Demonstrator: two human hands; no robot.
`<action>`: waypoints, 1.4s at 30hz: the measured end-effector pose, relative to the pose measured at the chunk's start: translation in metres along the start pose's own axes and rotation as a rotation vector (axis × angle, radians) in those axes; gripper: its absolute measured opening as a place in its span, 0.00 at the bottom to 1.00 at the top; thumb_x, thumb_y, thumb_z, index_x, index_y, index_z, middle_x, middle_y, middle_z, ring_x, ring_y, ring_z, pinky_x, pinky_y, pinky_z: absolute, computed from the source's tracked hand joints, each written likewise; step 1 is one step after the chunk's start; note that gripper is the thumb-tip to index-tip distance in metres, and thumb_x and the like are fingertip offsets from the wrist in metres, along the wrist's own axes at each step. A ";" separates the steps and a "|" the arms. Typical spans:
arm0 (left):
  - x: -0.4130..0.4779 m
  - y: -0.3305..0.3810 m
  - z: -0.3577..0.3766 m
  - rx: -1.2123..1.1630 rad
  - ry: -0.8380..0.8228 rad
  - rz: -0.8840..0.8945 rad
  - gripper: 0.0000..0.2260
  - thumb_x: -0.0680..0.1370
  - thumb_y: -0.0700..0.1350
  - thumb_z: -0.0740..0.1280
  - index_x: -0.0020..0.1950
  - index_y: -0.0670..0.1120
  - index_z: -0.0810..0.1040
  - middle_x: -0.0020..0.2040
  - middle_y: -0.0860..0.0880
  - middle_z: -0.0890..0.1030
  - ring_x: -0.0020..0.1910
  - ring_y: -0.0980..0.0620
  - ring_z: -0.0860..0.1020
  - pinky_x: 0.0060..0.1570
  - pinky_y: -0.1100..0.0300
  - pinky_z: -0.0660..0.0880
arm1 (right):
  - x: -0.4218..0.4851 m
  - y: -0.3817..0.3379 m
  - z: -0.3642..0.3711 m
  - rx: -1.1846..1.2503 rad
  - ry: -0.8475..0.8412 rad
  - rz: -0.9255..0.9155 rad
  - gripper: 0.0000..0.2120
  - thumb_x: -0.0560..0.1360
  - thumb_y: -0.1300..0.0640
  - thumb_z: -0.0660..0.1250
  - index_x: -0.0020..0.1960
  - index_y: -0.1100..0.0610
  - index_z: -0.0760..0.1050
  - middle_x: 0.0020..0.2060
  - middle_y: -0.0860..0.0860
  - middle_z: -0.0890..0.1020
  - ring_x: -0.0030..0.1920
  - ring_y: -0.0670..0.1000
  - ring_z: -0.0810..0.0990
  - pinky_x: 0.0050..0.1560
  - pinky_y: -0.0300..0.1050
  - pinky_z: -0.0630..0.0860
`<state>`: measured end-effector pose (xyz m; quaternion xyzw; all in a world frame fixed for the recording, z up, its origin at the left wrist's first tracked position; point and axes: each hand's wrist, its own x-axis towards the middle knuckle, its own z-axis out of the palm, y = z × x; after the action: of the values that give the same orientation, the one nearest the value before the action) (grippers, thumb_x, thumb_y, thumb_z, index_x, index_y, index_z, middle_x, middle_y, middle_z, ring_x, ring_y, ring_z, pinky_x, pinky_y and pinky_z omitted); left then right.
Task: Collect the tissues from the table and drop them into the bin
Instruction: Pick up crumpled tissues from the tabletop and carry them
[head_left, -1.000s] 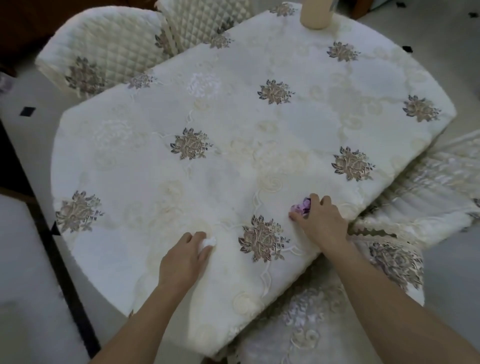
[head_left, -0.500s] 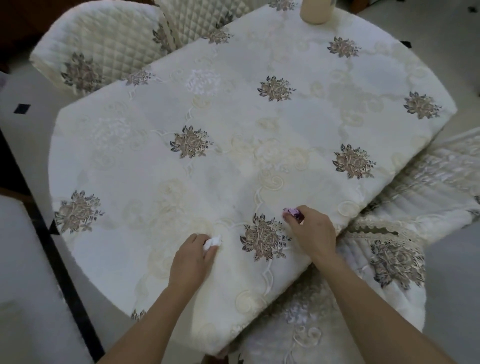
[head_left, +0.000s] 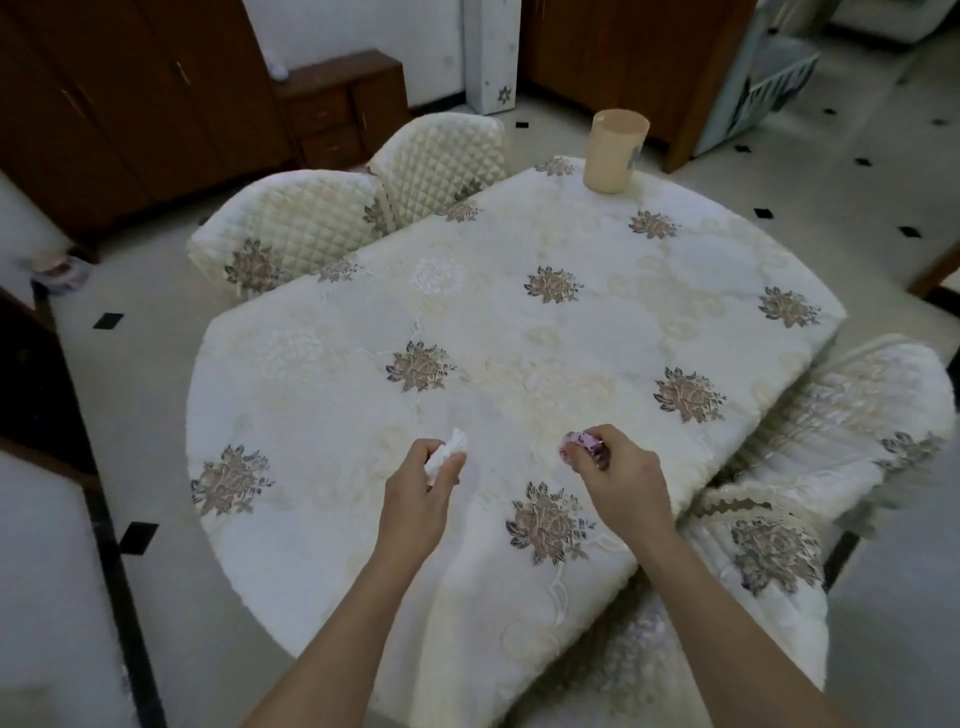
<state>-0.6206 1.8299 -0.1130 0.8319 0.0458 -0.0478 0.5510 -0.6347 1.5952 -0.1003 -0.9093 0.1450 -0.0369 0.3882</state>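
Curled fingers of the left hand (head_left: 415, 488) close round a crumpled white tissue (head_left: 451, 446), whose end sticks out above the thumb. Just to its right, the fingers and thumb of the right hand (head_left: 621, 475) pinch a bunched pink tissue (head_left: 582, 444), part of it hidden in the grip. Both hands are raised over the near part of the table (head_left: 519, 332), close together but not touching, with bare forearms reaching in from the bottom of the view. Whether either hand rests on the cloth cannot be told from this angle.

The table wears a cream embroidered tablecloth (head_left: 322, 364) dotted with brown flower motifs; its near edge hangs down in folds toward the person. At the far edge, well apart from both hands, stands a beige container (head_left: 615, 153), upright and open at the top.

Padded chairs in matching cream covers ring the table: two quilted chair backs (head_left: 296, 234) side by side at the far left, one chair (head_left: 872, 410) at the right, and another (head_left: 758, 561) tucked near the right forearm. Beyond them, dark wooden cabinets (head_left: 130, 104) line the far wall, and the pale tiled floor (head_left: 810, 176) is set with small black diamonds.
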 end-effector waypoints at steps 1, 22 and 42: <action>-0.001 0.005 -0.005 0.010 0.009 0.017 0.06 0.80 0.54 0.65 0.51 0.52 0.75 0.40 0.51 0.82 0.32 0.55 0.77 0.37 0.53 0.75 | -0.003 -0.009 -0.003 0.019 0.013 -0.008 0.06 0.77 0.43 0.66 0.46 0.45 0.76 0.33 0.43 0.81 0.36 0.47 0.80 0.38 0.50 0.78; -0.085 -0.004 -0.140 0.076 0.442 0.020 0.08 0.80 0.56 0.65 0.51 0.53 0.75 0.42 0.52 0.80 0.41 0.50 0.80 0.42 0.54 0.75 | -0.048 -0.136 0.067 0.064 -0.206 -0.310 0.09 0.77 0.45 0.66 0.40 0.47 0.76 0.34 0.45 0.82 0.37 0.49 0.80 0.37 0.49 0.76; -0.163 -0.104 -0.364 0.134 0.884 -0.199 0.11 0.79 0.56 0.66 0.47 0.49 0.75 0.38 0.51 0.80 0.35 0.52 0.77 0.36 0.52 0.75 | -0.127 -0.320 0.273 0.024 -0.577 -0.670 0.12 0.76 0.41 0.63 0.43 0.48 0.77 0.35 0.43 0.82 0.38 0.49 0.80 0.40 0.50 0.78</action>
<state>-0.7849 2.2019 -0.0455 0.7979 0.3530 0.2560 0.4162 -0.6321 2.0325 -0.0547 -0.8746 -0.2725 0.0929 0.3901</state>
